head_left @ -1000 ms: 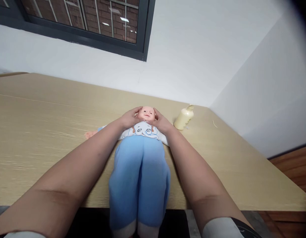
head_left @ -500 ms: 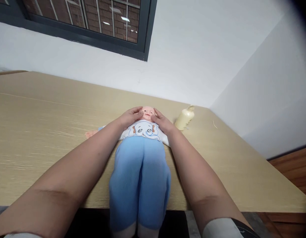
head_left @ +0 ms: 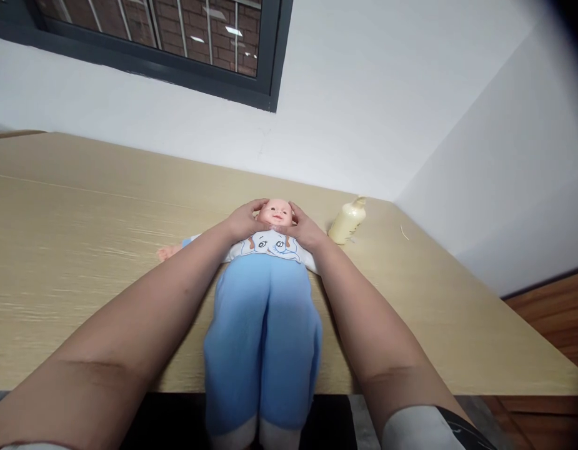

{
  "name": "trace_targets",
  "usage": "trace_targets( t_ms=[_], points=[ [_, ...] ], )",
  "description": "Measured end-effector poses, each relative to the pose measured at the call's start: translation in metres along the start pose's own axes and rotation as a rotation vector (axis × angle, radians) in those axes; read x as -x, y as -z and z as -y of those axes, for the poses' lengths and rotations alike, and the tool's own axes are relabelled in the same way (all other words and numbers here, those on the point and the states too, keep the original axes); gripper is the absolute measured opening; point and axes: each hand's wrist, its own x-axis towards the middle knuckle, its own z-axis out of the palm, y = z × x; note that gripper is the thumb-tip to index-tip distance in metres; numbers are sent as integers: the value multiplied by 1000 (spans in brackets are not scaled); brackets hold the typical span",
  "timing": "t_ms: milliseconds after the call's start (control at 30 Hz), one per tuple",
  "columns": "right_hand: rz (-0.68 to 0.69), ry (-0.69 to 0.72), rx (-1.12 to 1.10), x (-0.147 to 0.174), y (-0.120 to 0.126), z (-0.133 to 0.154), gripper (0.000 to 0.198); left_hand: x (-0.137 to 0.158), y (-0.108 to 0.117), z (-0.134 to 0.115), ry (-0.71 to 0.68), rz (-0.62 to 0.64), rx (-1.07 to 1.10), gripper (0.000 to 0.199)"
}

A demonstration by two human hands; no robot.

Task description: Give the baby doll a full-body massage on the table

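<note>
One spread left hand (head_left: 244, 222) and one spread right hand (head_left: 306, 229) cup a smooth, round-headed doll (head_left: 270, 265) in soft blue trousers (head_left: 244, 340).

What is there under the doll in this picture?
Under the doll is the pale table; the blue trouser legs extend past its near edge, over a dark area. The surface directly beneath the body is covered, so I cannot tell whether anything else lies there.

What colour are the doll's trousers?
The trousers are light blue, with whitish cuffs at the ankles, clear in the head view.
</note>
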Motion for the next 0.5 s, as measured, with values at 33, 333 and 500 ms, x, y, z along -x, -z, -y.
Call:
trace_targets(
  t_ms=[33, 333, 500],
  points=[
    [2, 0, -1, 0, 0, 0, 123, 0, 0, 0, -4, -3, 11, 94],
    [-53, 36, 46, 6, 3, 5, 104, -5, 2, 12, -21, -22, 86, 87],
    [69, 9, -123, 5, 7, 2, 97, -6, 1, 18, 34, 13, 263, 93]
  ],
)
